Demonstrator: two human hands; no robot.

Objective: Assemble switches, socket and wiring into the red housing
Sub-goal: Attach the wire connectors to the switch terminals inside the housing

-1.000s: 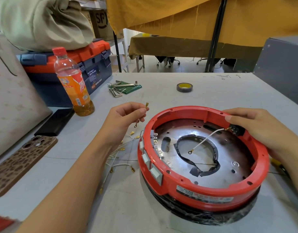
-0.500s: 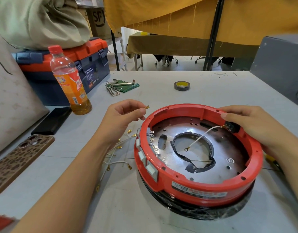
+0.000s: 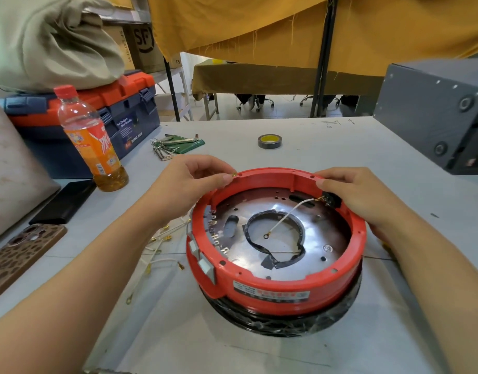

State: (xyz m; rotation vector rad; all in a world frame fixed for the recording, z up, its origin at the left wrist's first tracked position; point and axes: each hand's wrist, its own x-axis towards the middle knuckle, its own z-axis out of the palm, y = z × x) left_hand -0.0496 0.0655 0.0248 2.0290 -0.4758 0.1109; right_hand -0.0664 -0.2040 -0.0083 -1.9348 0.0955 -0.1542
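Observation:
The round red housing stands on the table in front of me, metal plate inside. White switches sit in its left wall. My left hand pinches a wire with a brass terminal right over the housing's far-left rim. My right hand grips the right rim beside the black socket. A white wire runs from the socket to a ring lug over the plate's taped centre hole. Several loose white wires lie on the table left of the housing.
An orange drink bottle, a blue-and-orange toolbox, hex keys and two phones occupy the left side. A tape roll lies behind the housing. A grey metal box stands at the right.
My left hand has carried the wire terminal rightward, from beside the housing to just over its far-left rim. My right hand stays at the socket.

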